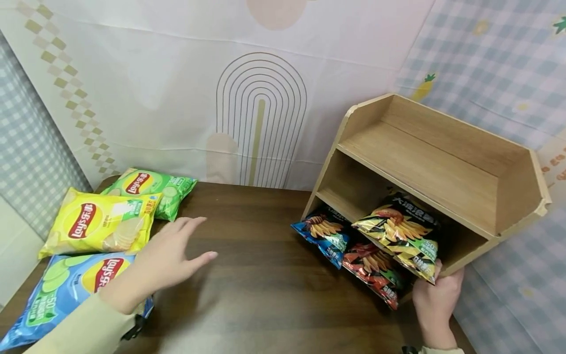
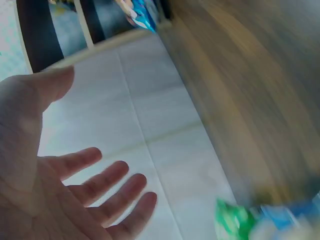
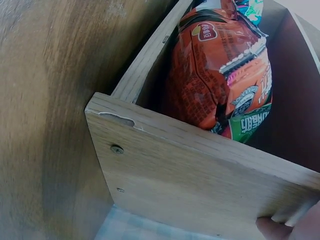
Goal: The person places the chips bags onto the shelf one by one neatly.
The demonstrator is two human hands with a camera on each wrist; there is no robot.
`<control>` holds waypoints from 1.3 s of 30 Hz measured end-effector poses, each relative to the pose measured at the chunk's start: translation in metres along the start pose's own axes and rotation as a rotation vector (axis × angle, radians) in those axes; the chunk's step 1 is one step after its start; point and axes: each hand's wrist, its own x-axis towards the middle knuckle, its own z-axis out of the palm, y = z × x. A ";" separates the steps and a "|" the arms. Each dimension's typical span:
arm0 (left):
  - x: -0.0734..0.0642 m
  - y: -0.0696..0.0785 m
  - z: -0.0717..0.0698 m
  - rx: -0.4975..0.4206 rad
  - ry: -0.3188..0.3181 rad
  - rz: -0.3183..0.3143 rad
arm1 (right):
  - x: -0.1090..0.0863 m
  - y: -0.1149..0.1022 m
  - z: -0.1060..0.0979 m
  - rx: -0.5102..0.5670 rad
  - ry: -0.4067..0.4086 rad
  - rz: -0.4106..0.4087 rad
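My left hand (image 1: 177, 255) hovers over the table beside the chip bags, fingers spread and thumb apart, holding nothing. Its palm (image 2: 30, 190) faces the left wrist camera. A yellow Lay's bag (image 1: 99, 221), a blue Lay's bag (image 1: 66, 290) and a green Lay's bag (image 1: 150, 189) lie around that arm. At the right, my right hand (image 1: 438, 297) grips the side panel of a wooden shelf (image 1: 433, 152), thumb by the front edge. A black chip bag (image 1: 400, 228) juts from the middle level. Below sit a blue-black bag (image 1: 325, 231) and a red bag (image 1: 373, 270).
The shelf stands angled on the dark wooden table (image 1: 265, 275), its top tier bare. A pale printed cloth (image 1: 177, 98) hangs behind, and checked cloth (image 1: 477, 59) hangs at the right. Screws (image 3: 117, 149) show on the shelf's side panel.
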 end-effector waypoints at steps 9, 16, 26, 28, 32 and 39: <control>-0.039 -0.049 -0.020 0.152 -0.127 -0.152 | 0.000 0.001 0.000 -0.001 0.003 -0.013; -0.054 -0.070 -0.021 0.200 -0.240 -0.358 | -0.001 0.000 0.000 -0.007 0.003 0.003; -0.058 -0.080 -0.017 0.242 -0.469 -0.459 | 0.000 -0.002 0.002 -0.009 -0.007 0.019; -0.058 -0.080 -0.016 0.250 -0.479 -0.451 | 0.000 -0.001 0.001 -0.008 -0.006 0.016; -0.059 -0.078 -0.011 0.262 -0.464 -0.426 | 0.000 -0.001 0.001 -0.011 0.002 0.026; -0.064 -0.061 0.002 0.294 -0.408 -0.319 | 0.000 -0.003 0.000 -0.022 -0.009 0.057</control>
